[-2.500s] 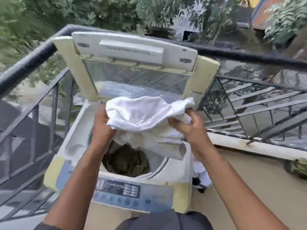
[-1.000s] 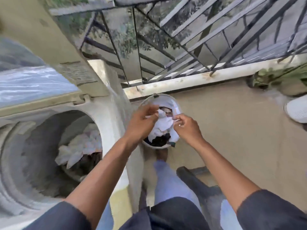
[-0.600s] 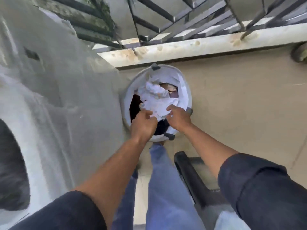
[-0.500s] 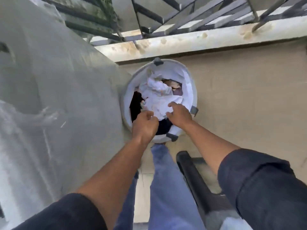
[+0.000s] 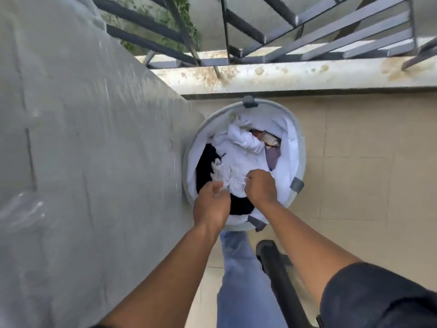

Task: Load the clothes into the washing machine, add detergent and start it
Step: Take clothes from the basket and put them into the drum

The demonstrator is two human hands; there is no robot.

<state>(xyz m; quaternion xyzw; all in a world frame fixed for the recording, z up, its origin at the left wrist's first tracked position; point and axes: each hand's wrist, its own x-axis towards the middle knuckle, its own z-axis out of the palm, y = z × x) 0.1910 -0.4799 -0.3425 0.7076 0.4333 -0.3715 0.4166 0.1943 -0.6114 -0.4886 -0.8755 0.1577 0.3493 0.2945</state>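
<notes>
View from above. A round laundry basket (image 5: 299, 147) stands on the tiled floor (image 5: 369, 185), its left rim touching or just beside the grey side wall of the washing machine (image 5: 82, 143), which fills the left of the scene; the machine's opening is out of view. The basket's far rim lies close under the stained concrete curb (image 5: 283, 78) that carries the metal railing (image 5: 307, 31). Open floor extends to the right of the basket.

Both hands are over the near half of the basket. The left hand (image 5: 211, 204) and the right hand (image 5: 260, 188) each have fingers curled around folds of a white garment (image 5: 236, 166), which is bunched between them on top of the pile. A dark garment (image 5: 205, 166) lies against the basket's left inner wall and beneath the hands; further pale and mauve cloth shows at the far right inside.

Near the basket's near rim stand the person's leg in blue jeans (image 5: 238, 280) and, just to its right, a black tube-like object (image 5: 279, 280) of unclear kind.
</notes>
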